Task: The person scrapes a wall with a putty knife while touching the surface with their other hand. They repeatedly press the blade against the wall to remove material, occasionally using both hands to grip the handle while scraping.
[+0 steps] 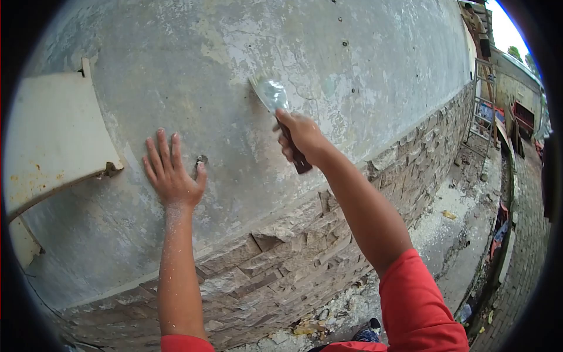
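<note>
My left hand (176,176) lies flat against the grey wall (229,193), fingers spread, with the thumb beside a small hole. Pale dust covers its fingers and forearm. To the right, my right hand (300,139) is wrapped round the dark handle of a scraper (272,94). The scraper's wide metal blade points up and left, close to the wall; whether its edge touches is unclear. Patches of pale, worn coating mark the wall around the blade.
A cream panel (58,129) juts out at the left. Rough stone cladding (281,252) runs along the wall's lower part. Pale debris lies on the ground (457,223). At the right stand a metal ladder (482,111) and a brick-paved path (525,264).
</note>
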